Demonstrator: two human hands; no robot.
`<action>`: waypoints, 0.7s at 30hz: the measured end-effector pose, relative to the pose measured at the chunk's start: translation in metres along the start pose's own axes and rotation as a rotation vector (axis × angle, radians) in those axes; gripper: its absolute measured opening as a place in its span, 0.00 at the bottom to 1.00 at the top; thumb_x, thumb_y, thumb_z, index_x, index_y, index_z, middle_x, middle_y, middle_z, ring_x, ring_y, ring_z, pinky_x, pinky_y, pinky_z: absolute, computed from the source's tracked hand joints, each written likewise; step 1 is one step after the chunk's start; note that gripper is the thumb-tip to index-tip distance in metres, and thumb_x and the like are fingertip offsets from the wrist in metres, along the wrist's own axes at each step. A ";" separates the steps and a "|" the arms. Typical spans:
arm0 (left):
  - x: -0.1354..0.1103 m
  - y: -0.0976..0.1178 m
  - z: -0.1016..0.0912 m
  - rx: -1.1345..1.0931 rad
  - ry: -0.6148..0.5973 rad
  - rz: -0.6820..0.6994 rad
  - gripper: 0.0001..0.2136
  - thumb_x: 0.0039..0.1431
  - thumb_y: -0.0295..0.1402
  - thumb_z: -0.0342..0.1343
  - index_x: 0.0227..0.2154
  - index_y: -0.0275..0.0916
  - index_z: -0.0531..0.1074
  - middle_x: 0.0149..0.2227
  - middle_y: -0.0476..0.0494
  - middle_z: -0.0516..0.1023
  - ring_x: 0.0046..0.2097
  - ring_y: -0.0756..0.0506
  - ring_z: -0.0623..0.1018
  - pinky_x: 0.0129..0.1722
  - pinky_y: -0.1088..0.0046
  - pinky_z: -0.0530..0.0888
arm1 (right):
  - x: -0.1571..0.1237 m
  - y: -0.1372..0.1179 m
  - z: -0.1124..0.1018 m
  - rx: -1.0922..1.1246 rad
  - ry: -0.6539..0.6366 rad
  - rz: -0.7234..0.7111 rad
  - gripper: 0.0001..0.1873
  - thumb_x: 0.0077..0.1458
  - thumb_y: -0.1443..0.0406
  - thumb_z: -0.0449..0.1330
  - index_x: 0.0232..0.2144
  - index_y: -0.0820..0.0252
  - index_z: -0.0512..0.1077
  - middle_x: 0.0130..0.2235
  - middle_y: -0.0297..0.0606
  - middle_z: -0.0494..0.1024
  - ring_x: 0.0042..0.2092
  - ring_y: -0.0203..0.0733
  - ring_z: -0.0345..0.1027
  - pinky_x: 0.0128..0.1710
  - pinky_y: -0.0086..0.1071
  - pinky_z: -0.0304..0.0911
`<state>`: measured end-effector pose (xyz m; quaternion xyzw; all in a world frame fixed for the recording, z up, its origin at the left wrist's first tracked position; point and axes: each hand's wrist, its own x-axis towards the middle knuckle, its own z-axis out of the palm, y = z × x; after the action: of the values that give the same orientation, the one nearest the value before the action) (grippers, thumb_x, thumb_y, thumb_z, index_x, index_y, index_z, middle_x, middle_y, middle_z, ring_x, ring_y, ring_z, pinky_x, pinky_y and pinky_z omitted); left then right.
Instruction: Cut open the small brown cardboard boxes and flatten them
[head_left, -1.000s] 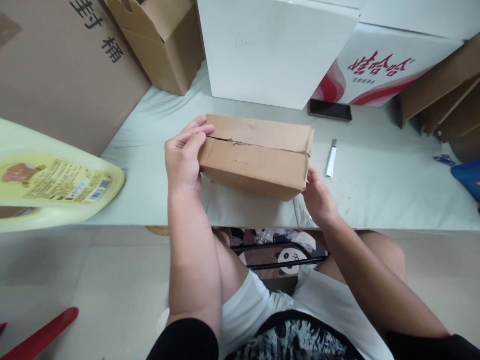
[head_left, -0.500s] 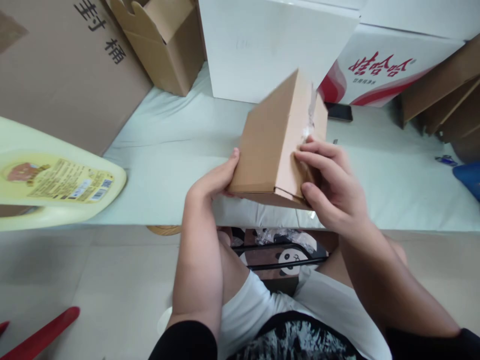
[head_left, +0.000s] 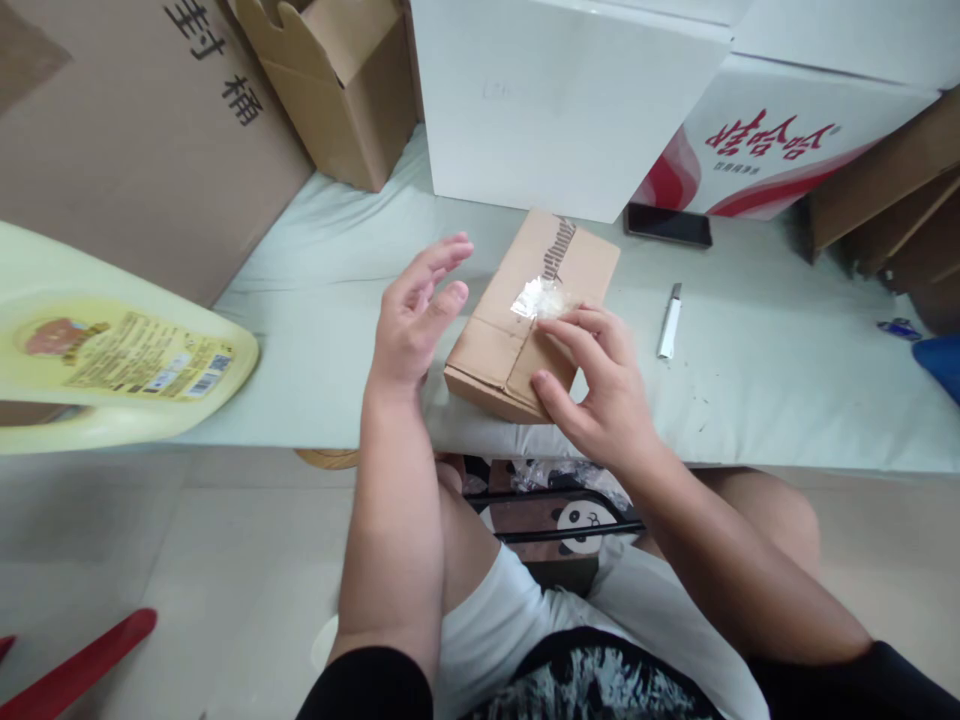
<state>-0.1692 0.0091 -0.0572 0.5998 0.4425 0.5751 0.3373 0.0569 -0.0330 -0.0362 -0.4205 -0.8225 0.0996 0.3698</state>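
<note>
A brown cardboard box [head_left: 491,345] rests on the pale green cloth near the front edge, its taped seam facing up. Crumpled clear packing tape [head_left: 537,298] sticks to the seam, and dark printing shows at the far end. My right hand [head_left: 600,385] is curled over the box's near right part, thumb and fingertips against the top beside the tape. To the left of the box, apart from it, my left hand [head_left: 416,320] is raised with its fingers spread and nothing in them. A white utility knife [head_left: 670,325] lies right of the box.
A black phone [head_left: 667,226] lies before the white cartons [head_left: 555,120]. An open-topped cardboard box [head_left: 352,110] and a large carton [head_left: 135,140] stand at back left. A yellow jug [head_left: 142,350] is at left. Folded cardboard [head_left: 885,200] leans at right.
The box has come down and tipped, so its taped side faces up. My left hand has let go and moved away left. My right hand has moved left with the box; the utility knife is uncovered.
</note>
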 end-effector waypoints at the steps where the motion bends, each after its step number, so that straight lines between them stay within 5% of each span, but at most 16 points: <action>1: -0.001 0.003 0.001 0.002 -0.014 0.012 0.23 0.61 0.59 0.57 0.51 0.51 0.76 0.66 0.46 0.72 0.68 0.36 0.70 0.61 0.55 0.75 | 0.001 -0.001 0.000 0.031 -0.004 0.006 0.19 0.65 0.56 0.57 0.55 0.54 0.73 0.53 0.46 0.74 0.64 0.56 0.64 0.69 0.58 0.59; 5: -0.002 0.013 0.007 0.011 -0.092 0.044 0.16 0.64 0.52 0.55 0.44 0.50 0.80 0.62 0.47 0.76 0.67 0.36 0.71 0.64 0.50 0.73 | 0.004 0.011 -0.007 0.167 -0.122 -0.024 0.19 0.67 0.56 0.56 0.55 0.56 0.73 0.58 0.44 0.74 0.73 0.55 0.53 0.74 0.58 0.51; 8: -0.002 0.018 0.013 0.020 -0.191 0.074 0.11 0.63 0.41 0.55 0.38 0.47 0.82 0.54 0.45 0.81 0.62 0.38 0.76 0.68 0.50 0.69 | -0.001 0.040 -0.016 0.191 -0.121 -0.032 0.19 0.67 0.54 0.55 0.55 0.53 0.74 0.62 0.43 0.73 0.72 0.54 0.55 0.72 0.58 0.53; 12: -0.002 0.020 0.018 0.022 -0.201 0.000 0.11 0.61 0.35 0.53 0.37 0.43 0.81 0.53 0.43 0.80 0.58 0.40 0.77 0.64 0.54 0.72 | -0.022 0.103 -0.030 -0.082 0.105 0.341 0.20 0.62 0.56 0.55 0.50 0.56 0.77 0.59 0.49 0.74 0.62 0.56 0.69 0.63 0.59 0.64; 17: -0.003 0.025 0.039 0.112 -0.140 -0.004 0.10 0.63 0.33 0.52 0.36 0.43 0.80 0.51 0.43 0.80 0.57 0.40 0.76 0.63 0.54 0.71 | -0.048 0.158 -0.046 -0.377 -0.174 0.724 0.27 0.52 0.55 0.58 0.52 0.61 0.76 0.60 0.56 0.70 0.67 0.65 0.59 0.67 0.64 0.54; 21: -0.008 0.032 0.061 0.269 -0.132 0.089 0.10 0.66 0.36 0.52 0.40 0.43 0.78 0.52 0.44 0.79 0.58 0.40 0.74 0.67 0.53 0.65 | -0.056 0.160 -0.057 -0.379 -0.183 0.783 0.15 0.46 0.56 0.60 0.36 0.58 0.73 0.41 0.50 0.75 0.50 0.60 0.69 0.59 0.59 0.62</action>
<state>-0.1038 -0.0046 -0.0380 0.6952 0.4655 0.4840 0.2565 0.2154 0.0160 -0.1011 -0.7501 -0.6344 0.1164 0.1460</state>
